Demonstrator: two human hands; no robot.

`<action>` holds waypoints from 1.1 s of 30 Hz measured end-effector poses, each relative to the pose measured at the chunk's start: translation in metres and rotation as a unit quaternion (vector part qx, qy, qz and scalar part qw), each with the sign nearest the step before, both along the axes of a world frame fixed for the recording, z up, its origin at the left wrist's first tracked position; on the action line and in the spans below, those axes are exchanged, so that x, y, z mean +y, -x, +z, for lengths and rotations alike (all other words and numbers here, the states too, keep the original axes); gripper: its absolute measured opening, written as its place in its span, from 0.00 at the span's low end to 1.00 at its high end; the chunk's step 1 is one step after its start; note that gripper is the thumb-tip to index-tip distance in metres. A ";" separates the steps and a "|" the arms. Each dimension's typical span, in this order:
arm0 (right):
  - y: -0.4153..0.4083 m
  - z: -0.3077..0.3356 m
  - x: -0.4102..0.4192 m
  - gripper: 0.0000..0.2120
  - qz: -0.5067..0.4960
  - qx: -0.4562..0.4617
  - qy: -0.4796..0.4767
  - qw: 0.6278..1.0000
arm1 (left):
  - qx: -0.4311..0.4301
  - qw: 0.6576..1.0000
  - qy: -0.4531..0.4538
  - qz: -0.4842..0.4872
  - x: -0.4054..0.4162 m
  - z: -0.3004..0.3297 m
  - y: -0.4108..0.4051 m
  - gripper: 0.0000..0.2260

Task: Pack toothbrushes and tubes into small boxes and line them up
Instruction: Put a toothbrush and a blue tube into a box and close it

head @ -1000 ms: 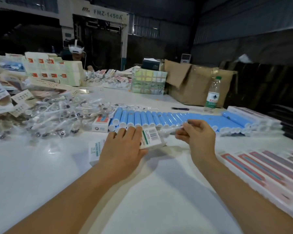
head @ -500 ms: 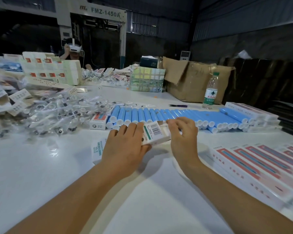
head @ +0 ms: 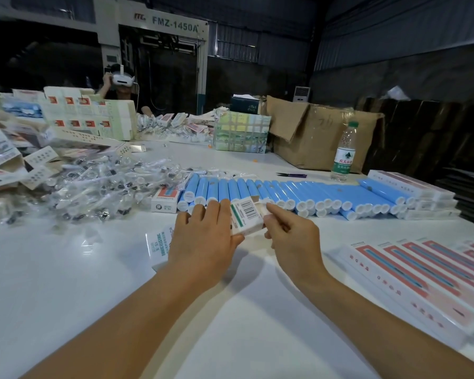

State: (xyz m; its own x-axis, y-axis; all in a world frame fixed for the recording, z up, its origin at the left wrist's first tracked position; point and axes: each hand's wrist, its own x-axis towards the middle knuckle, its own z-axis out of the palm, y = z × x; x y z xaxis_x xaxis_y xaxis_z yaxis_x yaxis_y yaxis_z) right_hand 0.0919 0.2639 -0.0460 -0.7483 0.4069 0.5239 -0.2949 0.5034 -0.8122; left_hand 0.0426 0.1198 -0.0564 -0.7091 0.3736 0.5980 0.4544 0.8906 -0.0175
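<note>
**Small box held over the white counter**

In a dim workshop, the white counter (head: 66, 283) carries a row of blue tubes (head: 285, 191) and bagged toothbrushes (head: 93, 187). The left hand (head: 203, 239) grips the small box (head: 246, 217); its long axis runs left-right, open end toward the right hand (head: 293, 236), whose fingers pinch that end.

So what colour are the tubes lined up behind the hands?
Light blue with white caps, the tubes show best in the head view.
</note>
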 end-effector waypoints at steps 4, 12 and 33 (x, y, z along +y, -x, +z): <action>0.005 0.003 0.005 0.25 -0.020 -0.077 -0.041 0.996 | 0.004 1.000 0.027 -0.013 0.003 -0.003 -0.003 0.30; 0.004 0.000 0.004 0.12 -0.053 -0.102 -0.118 0.986 | 0.011 0.999 0.051 -0.015 0.008 -0.006 -0.008 0.29; 0.011 0.005 0.002 0.06 0.166 -0.132 0.380 0.900 | -0.009 0.998 0.053 -0.031 0.011 0.002 -0.012 0.29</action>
